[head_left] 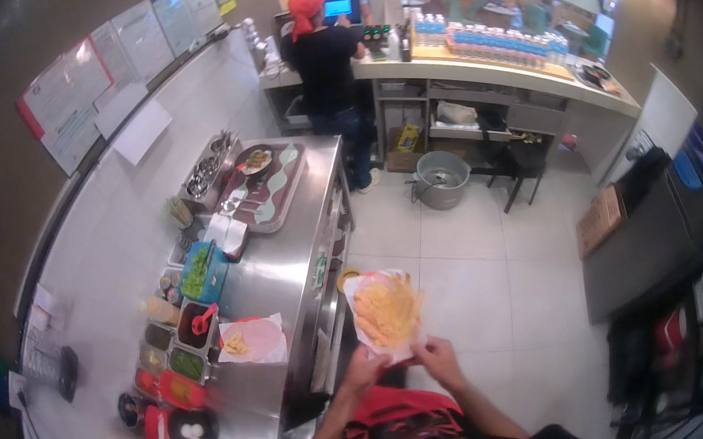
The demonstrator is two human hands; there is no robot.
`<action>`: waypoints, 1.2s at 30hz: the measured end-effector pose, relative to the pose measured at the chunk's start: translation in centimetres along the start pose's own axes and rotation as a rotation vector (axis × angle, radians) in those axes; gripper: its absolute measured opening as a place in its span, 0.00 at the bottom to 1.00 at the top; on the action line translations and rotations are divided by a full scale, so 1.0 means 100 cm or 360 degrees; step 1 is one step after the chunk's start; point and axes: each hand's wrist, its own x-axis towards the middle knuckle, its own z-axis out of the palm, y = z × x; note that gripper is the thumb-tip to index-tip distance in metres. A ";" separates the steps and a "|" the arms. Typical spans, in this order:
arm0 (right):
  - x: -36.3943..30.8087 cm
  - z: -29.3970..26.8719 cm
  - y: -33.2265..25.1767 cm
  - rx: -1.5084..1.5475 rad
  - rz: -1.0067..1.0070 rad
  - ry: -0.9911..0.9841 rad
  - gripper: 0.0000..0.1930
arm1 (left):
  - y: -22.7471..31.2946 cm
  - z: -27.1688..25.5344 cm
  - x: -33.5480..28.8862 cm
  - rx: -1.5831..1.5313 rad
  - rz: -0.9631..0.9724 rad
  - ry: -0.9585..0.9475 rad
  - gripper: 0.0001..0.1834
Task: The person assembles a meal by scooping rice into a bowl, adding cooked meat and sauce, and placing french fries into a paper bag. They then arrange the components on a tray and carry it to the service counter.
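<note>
Both my hands hold a paper-lined tray [371,342] heaped with yellow fried food [386,309], in front of my red apron. My left hand [366,370] grips its near left edge, fingers closed. At the near right edge my right hand [436,362] has its fingers closed on it as well. The food is blurred, so its exact kind is hard to make out. On the steel counter to the left lies a sheet of white paper [267,337] with a few pale yellow pieces [235,344] on it.
Along the steel counter [286,265] stand sauce and topping tubs [195,322], a blue container of greens [204,274], and stacked trays [288,183] bearing a plate of food. A person in a red head covering [325,61] stands at the far counter. A grey tub [442,180] sits on the floor.
</note>
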 end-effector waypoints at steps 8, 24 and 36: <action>0.234 0.045 -0.067 -0.0169 0.0110 -0.0432 0.13 | 0.093 -0.030 0.152 -0.0349 0.0424 0.0034 0.27; 0.644 0.241 -0.018 -0.0361 0.0186 -0.1271 0.12 | 0.232 -0.220 0.307 -0.0316 0.0529 0.1270 0.18; 0.743 0.274 -0.009 -0.0332 0.0388 -0.1429 0.13 | 0.367 -0.302 0.098 0.0165 0.1642 0.2758 0.11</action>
